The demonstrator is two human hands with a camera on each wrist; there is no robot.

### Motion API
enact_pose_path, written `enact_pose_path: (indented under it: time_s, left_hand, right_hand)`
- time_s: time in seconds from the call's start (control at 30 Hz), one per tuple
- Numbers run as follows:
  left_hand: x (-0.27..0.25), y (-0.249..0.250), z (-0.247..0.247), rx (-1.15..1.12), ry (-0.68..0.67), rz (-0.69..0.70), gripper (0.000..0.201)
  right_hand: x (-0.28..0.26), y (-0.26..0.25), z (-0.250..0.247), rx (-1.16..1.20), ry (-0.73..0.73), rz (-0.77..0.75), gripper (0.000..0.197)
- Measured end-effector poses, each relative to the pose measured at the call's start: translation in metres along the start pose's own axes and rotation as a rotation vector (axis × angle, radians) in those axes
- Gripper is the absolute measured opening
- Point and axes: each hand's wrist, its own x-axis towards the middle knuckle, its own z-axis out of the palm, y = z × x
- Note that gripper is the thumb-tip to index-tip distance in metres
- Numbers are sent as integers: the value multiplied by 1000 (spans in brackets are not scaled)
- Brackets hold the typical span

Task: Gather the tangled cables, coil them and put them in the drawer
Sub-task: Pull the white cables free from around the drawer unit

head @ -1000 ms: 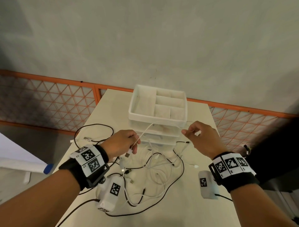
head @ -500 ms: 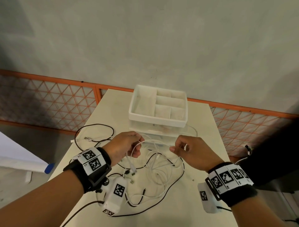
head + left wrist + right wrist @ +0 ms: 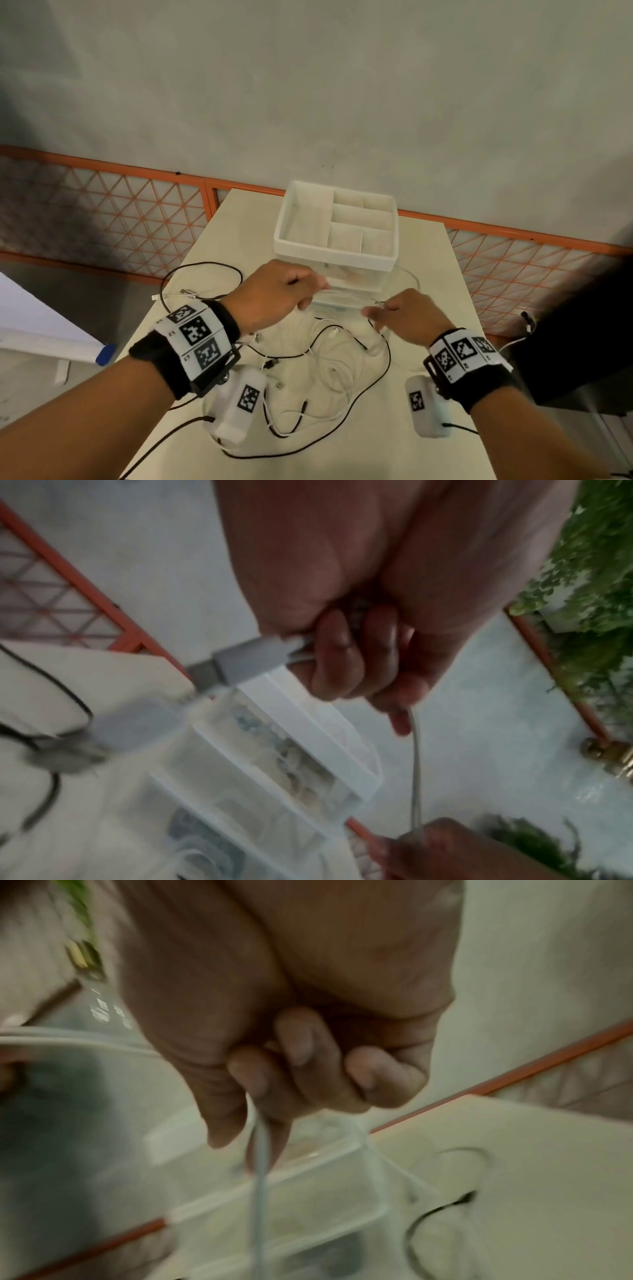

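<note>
My left hand grips the white cable near its plug, to anchor the coil | my right hand pinches the same cable, keeping it taut | other cables lie tangled on the table | drawer unit stands just beyond.

Head cam looks down at table; wrist cams close-up, sharing drawer unit.

Drawer unit blurred; its contents unreadable
</note>
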Motion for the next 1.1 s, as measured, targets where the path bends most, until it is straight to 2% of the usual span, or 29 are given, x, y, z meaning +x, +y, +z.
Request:
enact_pose_path:
  time_s: [0.07,0.13,0.2,0.3,0.37,0.43,0.47,0.5,0.57,0.6,0.63,0.67,0.73,0.8,0.87,0.9,0.93,1.0,1.1]
  left_hand:
    - [-4,-14,-4,195,-139,-88,31]
    - [-7,-28,-1,330,-206,-157,35]
    - [-7,-39,6,336,-175,-227,29]
    - [-1,-47,16,255,-97,-273,25]
    - [4,-49,22,228,-57,-271,23]
    - [5,-50,24,240,-16,-256,21]
    - [5,-53,24,236,-1,-254,20]
    - [5,-57,23,222,11,-257,19]
    - [2,-64,20,188,29,-270,23]
    - [0,-68,20,172,32,-280,26]
    - [0,-70,20,154,31,-284,28]
    - [-1,-69,22,145,20,-278,27]
    - [0,-65,27,172,-22,-224,21]
    - [1,-57,33,183,-71,-138,19]
    - [2,-49,37,181,-92,-51,16]
    - [1,-45,36,176,-83,-24,14]
    - [1,-42,33,173,-64,-9,12]
    - [-1,-41,22,188,-39,-4,7]
    - [-9,-50,5,370,-146,-70,20]
  right_hand:
    - [14,24,-10,14,167,128,50]
    - [22,32,-18,48,335,151,40]
    - [26,30,-25,90,525,76,27]
    - [23,22,-29,164,878,-162,13]
    - [21,24,-24,188,978,-277,14]
    - [19,35,-14,195,921,-261,20]
    - [19,46,-8,174,828,-187,23]
    - [20,58,0,133,681,-71,29]
    - [18,79,16,19,275,174,47]
    - [17,84,23,-20,120,227,55]
    - [14,83,28,-28,42,235,59]
    - [11,76,30,-13,21,206,60]
    - [3,55,35,138,3,50,62]
    - [-11,23,43,247,-122,-108,64]
    - [-15,7,58,156,-235,-173,35]
    - [-13,4,63,95,-268,-145,19]
    - [-8,10,64,43,-282,-82,13]
    - [1,30,55,-31,-228,99,19]
    - [16,59,23,-102,62,252,18]
